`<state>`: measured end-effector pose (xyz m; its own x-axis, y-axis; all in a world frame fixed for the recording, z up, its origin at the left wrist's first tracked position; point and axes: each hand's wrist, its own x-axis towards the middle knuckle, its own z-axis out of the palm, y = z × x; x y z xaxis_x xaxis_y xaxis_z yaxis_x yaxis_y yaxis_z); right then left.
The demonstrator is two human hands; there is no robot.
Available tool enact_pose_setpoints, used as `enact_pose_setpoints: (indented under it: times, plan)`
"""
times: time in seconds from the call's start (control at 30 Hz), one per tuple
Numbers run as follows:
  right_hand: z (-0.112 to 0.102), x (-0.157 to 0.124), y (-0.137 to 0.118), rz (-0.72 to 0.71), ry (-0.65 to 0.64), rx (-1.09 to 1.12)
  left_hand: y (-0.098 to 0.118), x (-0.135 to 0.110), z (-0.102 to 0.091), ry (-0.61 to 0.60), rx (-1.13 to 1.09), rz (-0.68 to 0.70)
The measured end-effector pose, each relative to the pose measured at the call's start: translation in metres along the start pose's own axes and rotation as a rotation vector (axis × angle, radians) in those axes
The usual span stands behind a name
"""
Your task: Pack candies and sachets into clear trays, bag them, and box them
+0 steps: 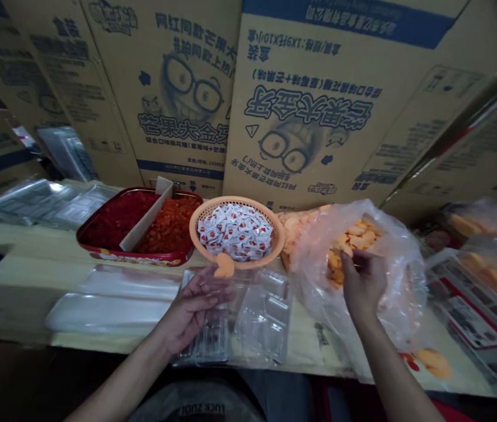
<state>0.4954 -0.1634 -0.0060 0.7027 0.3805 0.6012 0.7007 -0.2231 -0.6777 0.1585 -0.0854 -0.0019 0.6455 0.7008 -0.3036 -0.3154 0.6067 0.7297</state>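
Above the clear trays point(275, 319), the left hand point(191, 308) is pinching one orange piece point(224, 266) at its fingertips, and a slack hold could be dropping it. The right hand point(366, 284) is working in the mouth of the plastic bag point(407, 293), its grip impossible to tell; catching the loose film could be spilling more pieces point(360, 233). Beyond, sachets point(235, 231) are filling the basket point(252, 265), where a slip could be mixing things.

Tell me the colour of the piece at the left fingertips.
The piece is light orange; the head view shows it best.
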Motion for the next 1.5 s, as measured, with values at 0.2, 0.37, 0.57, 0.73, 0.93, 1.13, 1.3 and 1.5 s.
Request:
enact_pose_setpoints:
  times: [0.2,0.37,0.57,0.73,0.93,1.13,1.3,1.5]
  plan:
    - [0.017,-0.047,-0.106,-0.555,-0.373,0.259,0.005,-0.009,-0.005,0.005,-0.037,-0.018]
    - [0.054,-0.077,-0.129,-0.781,-0.677,0.196,0.014,-0.021,-0.013,0.027,-0.081,-0.013]
    - [0.07,-0.084,-0.138,-0.977,-0.82,0.225,0.026,-0.029,-0.036,0.083,-0.113,0.063]
    - [0.086,-0.084,-0.153,-0.98,-0.874,0.277,0.034,-0.033,-0.051,0.065,-0.111,0.07]
    - [0.106,-0.086,-0.161,-1.014,-1.037,0.321,0.036,-0.034,-0.065,0.046,-0.099,0.037]
    - [0.119,-0.086,-0.164,-0.913,-0.986,0.402,0.04,-0.034,-0.075,0.069,-0.133,0.044]
    - [0.15,-0.045,-0.15,-0.388,-0.916,-0.042,0.051,-0.037,-0.084,0.132,-0.149,0.079]
    - [0.204,-0.021,-0.149,-0.215,-1.162,-0.322,0.058,-0.04,-0.1,0.211,-0.174,0.126]
